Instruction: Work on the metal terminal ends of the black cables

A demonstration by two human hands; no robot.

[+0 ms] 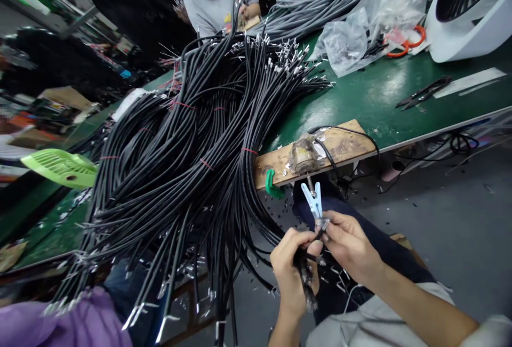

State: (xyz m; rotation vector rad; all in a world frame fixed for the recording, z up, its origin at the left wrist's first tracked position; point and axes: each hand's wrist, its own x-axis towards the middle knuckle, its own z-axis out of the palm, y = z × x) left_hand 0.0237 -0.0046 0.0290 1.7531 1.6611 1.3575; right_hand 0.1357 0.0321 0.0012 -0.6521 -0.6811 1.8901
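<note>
My left hand (291,261) is closed around several black cables (307,283), whose stripped ends stick out past the fingers. One cable end rises from it toward my right hand (352,245), which pinches that end between thumb and fingers. Just above the fingertips is a light blue clothespin (313,200), attached to the shaft of a small motor (304,156). Whether the cable end touches the clothespin is hard to tell. The motor is fixed on a wooden board (352,136) that juts over the table's edge.
Large bundles of black cable (192,150) cover the green table (384,94) and hang over its front. A green clamp (273,184) grips the board. Snips (424,94), orange-handled scissors (406,43), plastic bags (348,38) and a white fan (468,22) lie right. Another person (216,8) sits opposite.
</note>
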